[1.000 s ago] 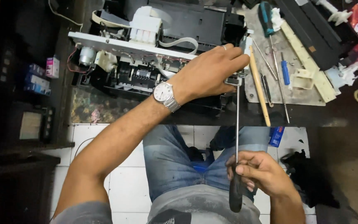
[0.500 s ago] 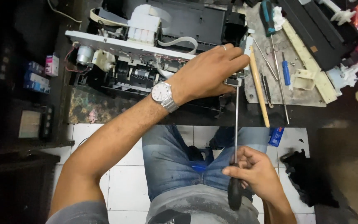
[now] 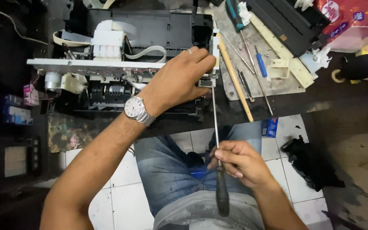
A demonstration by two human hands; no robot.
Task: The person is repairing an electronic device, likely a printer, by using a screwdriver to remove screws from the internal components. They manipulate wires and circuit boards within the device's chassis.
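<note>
Hands: left point(image 3: 179, 79) steadies printer point(image 3: 141, 38), right point(image 3: 239, 164) grips screwdriver point(image 3: 216, 140).

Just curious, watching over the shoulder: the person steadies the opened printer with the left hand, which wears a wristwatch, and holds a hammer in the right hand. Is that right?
Not quite. In the head view the right hand holds a long screwdriver, not a hammer; its tip reaches the opened printer. The rest stands: the left hand, with the wristwatch, rests on the printer.
</note>
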